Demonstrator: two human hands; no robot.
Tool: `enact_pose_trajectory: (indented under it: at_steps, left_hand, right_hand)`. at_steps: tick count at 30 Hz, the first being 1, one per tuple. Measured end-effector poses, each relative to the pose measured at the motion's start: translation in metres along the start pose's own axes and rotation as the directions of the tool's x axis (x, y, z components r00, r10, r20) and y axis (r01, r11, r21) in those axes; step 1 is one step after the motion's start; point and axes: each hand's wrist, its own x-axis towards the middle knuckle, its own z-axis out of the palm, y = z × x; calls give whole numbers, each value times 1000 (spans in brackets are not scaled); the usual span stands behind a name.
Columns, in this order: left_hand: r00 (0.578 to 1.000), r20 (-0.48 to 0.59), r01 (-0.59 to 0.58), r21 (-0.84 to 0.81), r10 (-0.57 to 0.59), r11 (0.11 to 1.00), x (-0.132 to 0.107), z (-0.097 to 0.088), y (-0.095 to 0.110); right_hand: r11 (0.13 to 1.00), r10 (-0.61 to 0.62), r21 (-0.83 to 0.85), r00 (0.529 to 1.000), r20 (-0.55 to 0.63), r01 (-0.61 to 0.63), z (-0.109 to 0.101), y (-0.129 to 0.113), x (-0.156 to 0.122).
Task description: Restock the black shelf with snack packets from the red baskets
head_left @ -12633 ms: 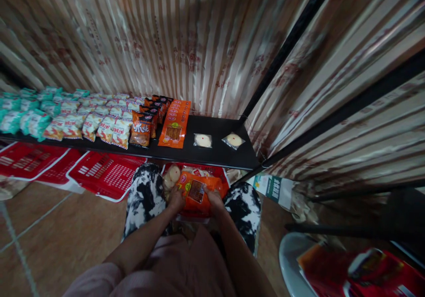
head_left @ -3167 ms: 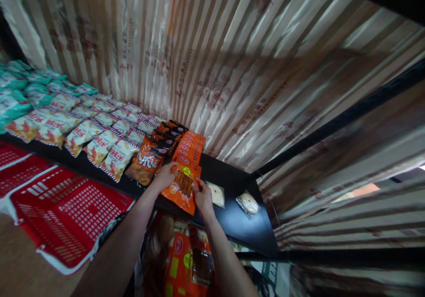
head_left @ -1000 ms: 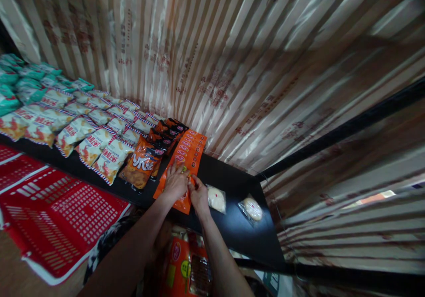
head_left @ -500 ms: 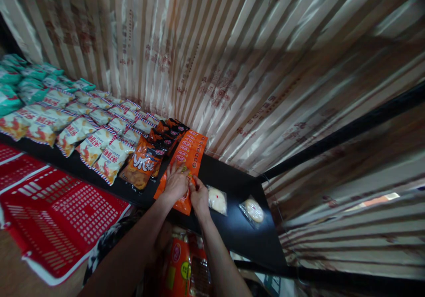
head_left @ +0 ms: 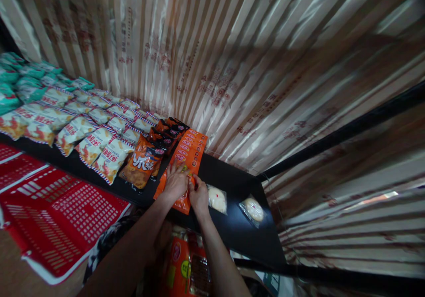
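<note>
A row of overlapping orange snack packets [head_left: 192, 144] lies on the black shelf [head_left: 232, 173]. My left hand [head_left: 175, 183] rests flat on the front packets, fingers spread. Close beside it, my right hand [head_left: 198, 194] has thumb and fingers closed on the edge of the front orange packet, partly hidden by both hands. To the right of my right hand lies a clear-wrapped round white cake [head_left: 218, 200] with a red mark. Another wrapped white cake [head_left: 254, 210] sits farther right. Left of the orange row stand orange-and-black snack bags [head_left: 142, 164].
Rows of white snack bags [head_left: 111, 155] and teal bags [head_left: 28, 84] fill the shelf's left part. A red basket [head_left: 66, 217] is below at left. Under my arms are larger orange packages [head_left: 179, 266]. A striped curtain [head_left: 212, 67] hangs behind; a black bar [head_left: 332, 137] slants at right.
Both hands stay at the front of the orange row. My right hand's fingers have shifted slightly at the packet's edge; little else differs.
</note>
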Motion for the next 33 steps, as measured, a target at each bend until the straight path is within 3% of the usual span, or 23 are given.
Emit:
enact_pose_trajectory:
  at_steps: [4, 12, 23, 33]
  left_hand:
    - [1000, -3, -3, 8, 3, 1000, 0, -1, 1]
    - [1000, -22, -13, 30, 14, 999, 0, 2, 0]
    - [1000, -8, 7, 44, -6, 999, -1, 0, 3]
    - [1000, 13, 16, 72, -17, 997, -1, 0, 5]
  right_hand:
    - [989, -63, -138, 996, -64, 53, -1, -3, -3]
    - [946, -248, -242, 962, -112, 216, 7, 7, -5]
    - [928, -253, -294, 966, -48, 229, 10, 6, -6]
    - [942, -225, -268, 972, -69, 200, 15, 10, -6]
